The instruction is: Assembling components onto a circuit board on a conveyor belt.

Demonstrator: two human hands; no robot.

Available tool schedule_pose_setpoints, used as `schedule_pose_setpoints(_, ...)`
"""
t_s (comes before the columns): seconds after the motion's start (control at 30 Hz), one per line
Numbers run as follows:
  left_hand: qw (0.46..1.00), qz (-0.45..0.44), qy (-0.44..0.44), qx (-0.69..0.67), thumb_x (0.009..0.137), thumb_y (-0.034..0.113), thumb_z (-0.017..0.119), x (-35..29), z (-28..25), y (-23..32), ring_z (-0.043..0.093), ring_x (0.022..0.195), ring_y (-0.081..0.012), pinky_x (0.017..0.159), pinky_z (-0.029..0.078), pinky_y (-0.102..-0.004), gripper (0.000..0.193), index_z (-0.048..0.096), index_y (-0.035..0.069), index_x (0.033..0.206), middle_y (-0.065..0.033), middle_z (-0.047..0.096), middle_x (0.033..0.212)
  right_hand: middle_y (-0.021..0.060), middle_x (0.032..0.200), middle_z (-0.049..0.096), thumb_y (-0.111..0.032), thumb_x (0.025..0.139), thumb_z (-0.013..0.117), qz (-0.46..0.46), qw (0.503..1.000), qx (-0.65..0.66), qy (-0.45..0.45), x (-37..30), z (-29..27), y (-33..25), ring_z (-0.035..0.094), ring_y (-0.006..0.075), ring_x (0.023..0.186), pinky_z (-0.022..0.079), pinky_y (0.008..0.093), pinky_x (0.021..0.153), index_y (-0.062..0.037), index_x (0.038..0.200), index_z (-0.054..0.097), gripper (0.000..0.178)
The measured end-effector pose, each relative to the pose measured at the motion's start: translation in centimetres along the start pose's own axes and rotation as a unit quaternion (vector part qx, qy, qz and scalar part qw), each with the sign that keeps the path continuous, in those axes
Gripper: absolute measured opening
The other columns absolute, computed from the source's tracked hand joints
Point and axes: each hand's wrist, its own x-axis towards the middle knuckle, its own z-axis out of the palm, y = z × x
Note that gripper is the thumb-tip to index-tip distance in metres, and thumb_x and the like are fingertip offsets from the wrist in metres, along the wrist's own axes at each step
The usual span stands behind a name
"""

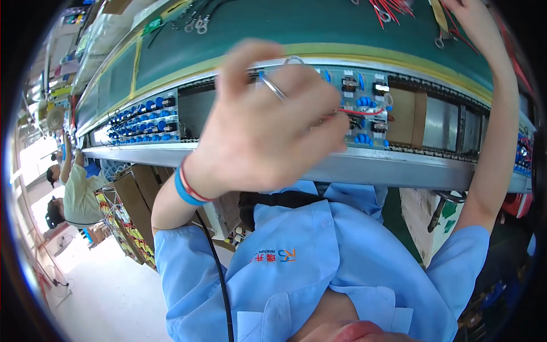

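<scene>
My left hand (pixel 279 114), blurred by motion and wearing a ring, is over a circuit board (pixel 364 88) on the rail in front of me. Its thumb and forefinger are pinched together, and a red wire (pixel 367 112) runs from between them across the board toward a ring terminal (pixel 388 99). Blue disc parts and black parts fill the board, whose left portion my hand hides. Far to the right, my right hand (pixel 464 7) reaches to the top edge beside loose red wires (pixel 462 37); its fingers are mostly cut off by the frame.
Another populated board (pixel 149 121) sits farther left in the metal rail (pixel 336 166). Beyond it lies a green mat (pixel 319 25) with red leads (pixel 388 11) and ring terminals (pixel 199 25). Cardboard (pixel 407 117) lies in the rail. Two people (pixel 82 194) work at far left.
</scene>
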Motion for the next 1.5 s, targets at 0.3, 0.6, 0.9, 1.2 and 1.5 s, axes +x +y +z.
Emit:
schedule_pose_setpoints(0.3, 0.94, -0.332, -0.019, 0.074, 0.08, 0.013, 0.066, -1.1, 3.9, -14.2, 0.059, 0.091, -0.0308, 0.087, 0.036, -0.0415, 0.014, 0.063, 0.006, 0.092, -0.0107, 0.064, 0.089, 0.0017, 0.069, 0.06, -0.004, 0.091, 0.058, -0.017, 0.983, 0.152, 0.1, -3.2, -3.8, -6.5, 0.051, 0.0036, 0.057, 0.04, 0.0186, 0.051, 0.0011, 0.091, 0.059, 0.006)
schedule_pose_setpoints(0.6, 0.925, -0.373, -0.073, -0.001, 0.083, 0.01, 0.063, -1.2, 5.0, -14.3, 0.059, 0.084, -0.0329, 0.086, 0.037, -0.0409, 0.01, 0.058, 0.004, 0.089, -0.0147, 0.062, 0.083, 0.003, 0.089, 0.067, -0.004, 0.088, 0.063, -0.09, 0.891, 0.418, -0.156, -6.9, 1.0, -10.1, 0.061, 0.0063, 0.077, 0.041, 0.018, 0.06, 0.0001, 0.095, 0.064, 0.008)
schedule_pose_setpoints(0.9, 0.914, -0.403, 0.052, -0.006, 0.087, 0.003, 0.055, 0.9, 3.4, -12.5, 0.057, 0.064, -0.0209, 0.06, 0.043, -0.0321, 0.005, 0.057, -0.001, 0.09, -0.0113, 0.057, 0.069, 0.004, 0.076, 0.061, 0.004, 0.08, 0.067, -0.115, 0.896, 0.388, -0.18, -7.9, 2.0, -10.4, 0.05, 0.0077, 0.061, 0.036, 0.0214, 0.052, 0.0006, 0.086, 0.064, 0.008)
schedule_pose_setpoints(1.2, 0.843, -0.488, 0.094, -0.206, 0.089, 0.003, 0.056, 1.2, 2.8, -12.1, 0.059, 0.069, -0.0076, 0.063, 0.047, -0.0203, 0.014, 0.065, -0.005, 0.096, -0.0055, 0.066, 0.081, 0.008, 0.076, 0.062, 0.006, 0.078, 0.067, -0.208, 0.904, 0.349, -0.132, -8.0, 3.0, -10.0, 0.057, 0.0176, 0.063, 0.042, 0.0262, 0.054, 0.001, 0.086, 0.064, 0.01)
schedule_pose_setpoints(1.5, 0.897, -0.425, 0.122, 0.018, 0.085, 0.003, 0.067, -2.0, -0.1, -11.2, 0.061, 0.072, -0.0067, 0.063, 0.048, -0.0194, 0.009, 0.063, -0.004, 0.089, -0.005, 0.066, 0.08, 0.0069, 0.082, 0.067, 0.007, 0.073, 0.065, -0.201, 0.909, 0.323, -0.172, -7.3, 1.6, -10.4, 0.059, 0.0133, 0.067, 0.042, 0.0243, 0.055, -0.0005, 0.096, 0.069, 0.025)
